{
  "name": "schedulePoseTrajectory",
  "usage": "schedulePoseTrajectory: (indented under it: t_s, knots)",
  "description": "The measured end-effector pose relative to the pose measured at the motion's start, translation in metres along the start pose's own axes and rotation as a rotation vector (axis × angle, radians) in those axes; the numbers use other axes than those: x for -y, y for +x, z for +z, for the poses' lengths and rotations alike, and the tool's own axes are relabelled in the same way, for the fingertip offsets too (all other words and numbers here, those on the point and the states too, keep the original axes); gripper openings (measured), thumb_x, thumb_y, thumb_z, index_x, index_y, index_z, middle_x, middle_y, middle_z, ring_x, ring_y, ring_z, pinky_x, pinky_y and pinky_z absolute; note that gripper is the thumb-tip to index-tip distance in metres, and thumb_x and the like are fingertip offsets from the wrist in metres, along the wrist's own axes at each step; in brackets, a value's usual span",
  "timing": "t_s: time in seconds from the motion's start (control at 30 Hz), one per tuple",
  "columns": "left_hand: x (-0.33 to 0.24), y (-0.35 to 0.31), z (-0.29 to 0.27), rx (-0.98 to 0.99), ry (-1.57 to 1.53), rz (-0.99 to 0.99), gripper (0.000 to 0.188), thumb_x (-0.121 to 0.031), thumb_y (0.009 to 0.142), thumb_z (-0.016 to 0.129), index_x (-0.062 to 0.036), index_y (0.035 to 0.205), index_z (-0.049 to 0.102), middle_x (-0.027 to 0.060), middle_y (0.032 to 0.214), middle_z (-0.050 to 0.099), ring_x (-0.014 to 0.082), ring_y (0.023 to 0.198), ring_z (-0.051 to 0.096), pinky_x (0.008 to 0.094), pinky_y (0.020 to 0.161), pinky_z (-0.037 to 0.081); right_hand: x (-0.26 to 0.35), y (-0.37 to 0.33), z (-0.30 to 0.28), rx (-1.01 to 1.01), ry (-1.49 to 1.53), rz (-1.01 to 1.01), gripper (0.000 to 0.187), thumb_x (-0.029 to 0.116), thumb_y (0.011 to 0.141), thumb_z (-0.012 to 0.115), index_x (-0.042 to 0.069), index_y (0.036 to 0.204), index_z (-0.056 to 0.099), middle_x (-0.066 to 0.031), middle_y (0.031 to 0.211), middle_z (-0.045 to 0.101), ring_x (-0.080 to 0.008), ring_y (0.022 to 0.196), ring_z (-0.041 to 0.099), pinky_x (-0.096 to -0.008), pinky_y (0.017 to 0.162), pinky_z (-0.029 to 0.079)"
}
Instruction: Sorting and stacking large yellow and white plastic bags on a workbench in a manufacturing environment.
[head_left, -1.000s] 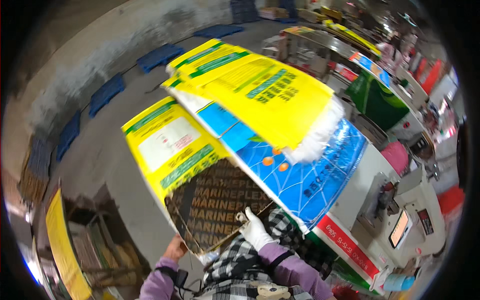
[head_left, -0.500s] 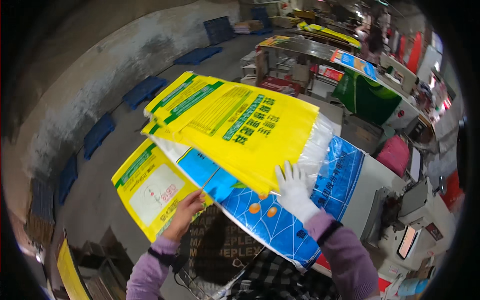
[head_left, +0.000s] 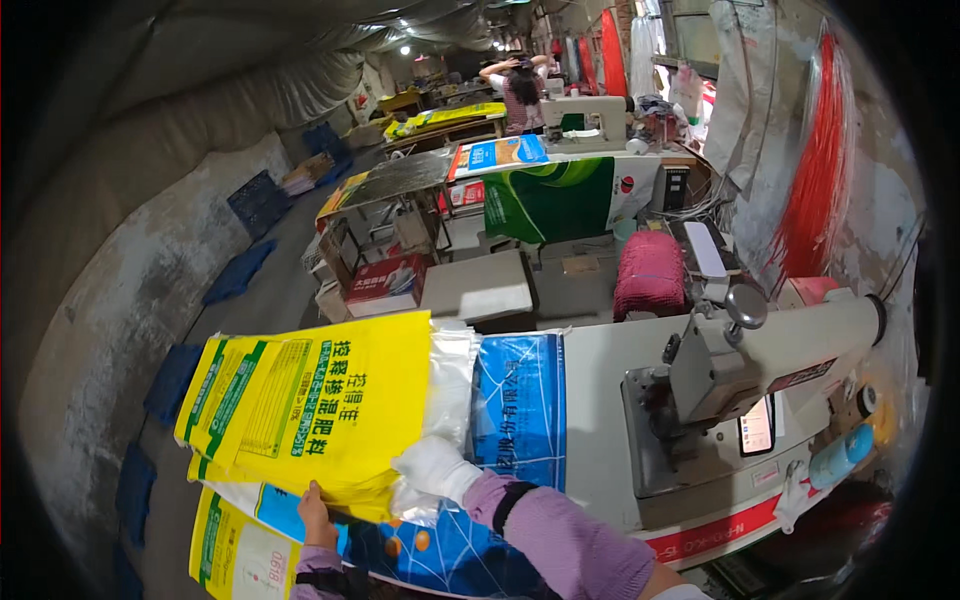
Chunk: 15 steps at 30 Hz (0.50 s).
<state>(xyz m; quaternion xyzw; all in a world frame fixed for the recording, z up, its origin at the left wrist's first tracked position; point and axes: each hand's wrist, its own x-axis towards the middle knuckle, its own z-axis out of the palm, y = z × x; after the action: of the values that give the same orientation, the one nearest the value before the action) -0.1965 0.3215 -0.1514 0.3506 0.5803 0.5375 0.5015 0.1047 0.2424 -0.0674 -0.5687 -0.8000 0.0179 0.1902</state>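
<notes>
A stack of yellow printed woven bags [head_left: 290,390] with green bands lies in front of me, a clear plastic liner [head_left: 452,385] jutting from its right end. My gloved right hand [head_left: 437,468] is closed on the near right corner of the top yellow bag, where the material creases. At the near edge of that bag, my bare left hand [head_left: 318,518] has its fingers closed on the edge; the lower part of the hand is cut off by shadow and sleeve. Beneath lie a blue printed bag [head_left: 520,400] and another yellow bag [head_left: 240,550] with a white panel.
A white sewing machine [head_left: 720,380] stands on the table at right, with a phone [head_left: 757,425] and a blue bottle [head_left: 840,457] by it. Beyond are a pink bundle [head_left: 648,275], a green bag [head_left: 550,200] and a person [head_left: 522,95]. Red strands [head_left: 812,170] hang at right.
My view has swung up and to the right, bringing the sewing machine in. My left hand has come to the yellow bag's near edge; the thin stick it held is no longer visible.
</notes>
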Motion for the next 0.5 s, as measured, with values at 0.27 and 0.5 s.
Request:
schedulePoseTrajectory:
  t_s: [0.27, 0.5]
  knots:
    - [0.011, -0.190, 0.027, 0.275, 0.171, -0.107, 0.023, -0.021, 0.095, 0.060, 0.0007, 0.102, 0.065, 0.0054, 0.094, 0.064, 0.0151, 0.088, 0.059, 0.0320, 0.077, 0.049, -0.013, -0.184, -0.033, -0.061, 0.078, 0.119, 0.023, 0.037, 0.081, 0.064, 0.014, 0.080, 0.066, -0.0055, 0.065, 0.062, -0.0248, 0.060, 0.064, -0.0391, 0.052, 0.050]
    - [-0.001, -0.104, -0.021, -0.150, 0.498, 0.561, 0.096, -0.017, 0.069, 0.087, 0.0064, 0.142, 0.028, 0.0235, 0.135, 0.043, 0.0319, 0.122, 0.046, 0.0414, 0.103, 0.040, 0.008, -0.306, -0.035, -0.256, -0.065, 0.413, 0.011, 0.021, 0.075, 0.061, 0.013, 0.069, 0.057, -0.0041, 0.061, 0.056, -0.0260, 0.057, 0.060, -0.0386, 0.052, 0.049]
